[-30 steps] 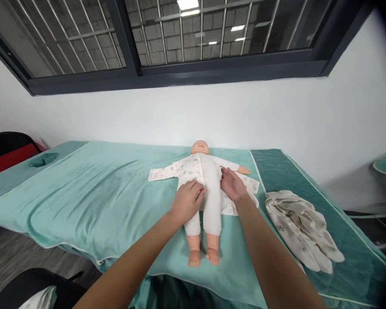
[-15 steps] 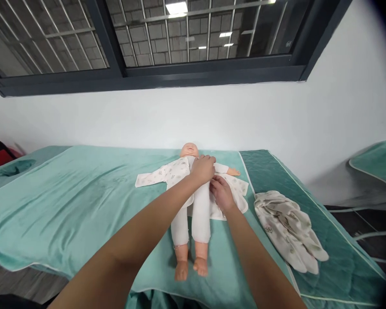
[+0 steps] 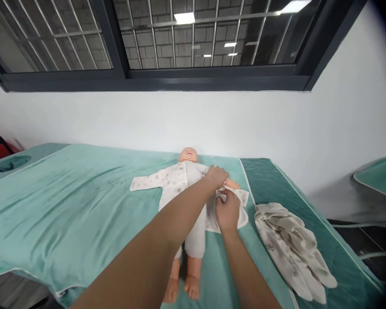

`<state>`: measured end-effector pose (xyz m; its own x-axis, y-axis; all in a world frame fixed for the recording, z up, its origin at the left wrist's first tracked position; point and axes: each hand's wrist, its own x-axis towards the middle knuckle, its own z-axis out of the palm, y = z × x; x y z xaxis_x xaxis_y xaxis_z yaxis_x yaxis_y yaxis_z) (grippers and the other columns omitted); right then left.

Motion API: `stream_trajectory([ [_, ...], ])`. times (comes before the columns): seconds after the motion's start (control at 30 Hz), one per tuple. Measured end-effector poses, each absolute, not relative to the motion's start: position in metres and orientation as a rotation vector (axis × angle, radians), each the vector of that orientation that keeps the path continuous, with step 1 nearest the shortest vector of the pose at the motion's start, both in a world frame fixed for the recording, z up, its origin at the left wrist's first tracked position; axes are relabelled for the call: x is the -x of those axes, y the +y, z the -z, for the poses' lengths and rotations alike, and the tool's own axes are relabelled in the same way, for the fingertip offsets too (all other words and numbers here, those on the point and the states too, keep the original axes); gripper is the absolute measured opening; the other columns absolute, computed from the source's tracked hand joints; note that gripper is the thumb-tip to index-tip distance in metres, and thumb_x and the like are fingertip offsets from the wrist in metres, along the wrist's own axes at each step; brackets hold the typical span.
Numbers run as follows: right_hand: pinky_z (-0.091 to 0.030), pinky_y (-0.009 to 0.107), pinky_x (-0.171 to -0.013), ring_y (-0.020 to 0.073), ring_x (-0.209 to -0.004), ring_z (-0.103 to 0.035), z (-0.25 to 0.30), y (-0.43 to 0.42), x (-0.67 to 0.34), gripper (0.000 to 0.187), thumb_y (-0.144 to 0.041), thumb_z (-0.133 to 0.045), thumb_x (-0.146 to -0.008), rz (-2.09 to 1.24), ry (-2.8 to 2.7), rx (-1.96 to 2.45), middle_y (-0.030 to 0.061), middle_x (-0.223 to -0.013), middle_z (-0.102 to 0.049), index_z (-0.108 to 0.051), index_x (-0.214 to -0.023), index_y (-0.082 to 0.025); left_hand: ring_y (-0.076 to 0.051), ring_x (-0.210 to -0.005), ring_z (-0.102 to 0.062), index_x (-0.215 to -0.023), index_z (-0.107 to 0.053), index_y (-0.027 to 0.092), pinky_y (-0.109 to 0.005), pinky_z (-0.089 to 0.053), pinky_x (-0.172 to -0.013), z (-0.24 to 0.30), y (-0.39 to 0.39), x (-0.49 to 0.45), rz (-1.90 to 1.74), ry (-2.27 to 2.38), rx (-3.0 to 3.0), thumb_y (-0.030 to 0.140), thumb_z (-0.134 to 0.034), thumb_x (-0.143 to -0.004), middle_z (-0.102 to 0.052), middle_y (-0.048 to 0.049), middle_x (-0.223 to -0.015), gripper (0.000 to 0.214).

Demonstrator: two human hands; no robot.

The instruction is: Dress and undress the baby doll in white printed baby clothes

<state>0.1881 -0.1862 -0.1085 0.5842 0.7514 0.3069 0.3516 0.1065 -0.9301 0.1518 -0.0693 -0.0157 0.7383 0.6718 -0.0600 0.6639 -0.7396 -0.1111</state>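
A baby doll (image 3: 195, 236) with a white cloth body lies face up, its feet toward me. A white printed baby shirt (image 3: 175, 178) covers its shoulder and side at the left of the view; the other half lies spread beside the doll at the right. My left hand (image 3: 217, 177) is closed over the doll's arm on that side, and the doll's hand (image 3: 232, 184) sticks out past it. Just below, my right hand (image 3: 228, 209) pinches the shirt's loose part near the sleeve (image 3: 242, 197). My forearm hides much of the doll's trunk, and the fingertips are partly hidden.
A crumpled white printed garment (image 3: 289, 249) lies on the darker green cover (image 3: 260, 180) to the right. Light green sheet (image 3: 83, 206) spreads to the left. Behind the bed are a white wall (image 3: 148, 120) and a barred window (image 3: 180, 47).
My left hand has moved from the doll's chest outward to the right, onto its arm. My right hand has shifted slightly right and turned, near the sleeve. The view has shifted a little.
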Motion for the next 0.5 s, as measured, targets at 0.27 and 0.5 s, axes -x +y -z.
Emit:
stream_trajectory([
  [0.27,-0.03,0.051,-0.102,0.0402,-0.125,-0.044,0.107,-0.143,-0.22,0.035,-0.04,-0.08,-0.064,-0.34,-0.992,1.685,0.0164,-0.108,-0.062,-0.06,-0.087,-0.023,-0.028,-0.108,-0.058,-0.117,-0.055,0.017,-0.042,-0.041,-0.094,-0.009,-0.058,-0.119,-0.04,-1.098,2.837,0.018,-0.056,-0.084,-0.064,-0.0137,-0.116,0.034],
  [0.5,-0.04,0.034,-0.072,0.0264,-0.082,-0.059,0.099,-0.127,-0.257,0.037,-0.034,-0.087,-0.048,-0.66,-1.08,1.577,-0.0001,-0.057,-0.054,-0.053,-0.056,-0.024,-0.03,-0.107,-0.058,-0.113,-0.057,0.016,-0.043,-0.041,-0.09,-0.008,-0.069,-0.111,-0.026,-1.031,2.835,0.015,-0.057,-0.082,-0.065,-0.0139,-0.112,0.031],
])
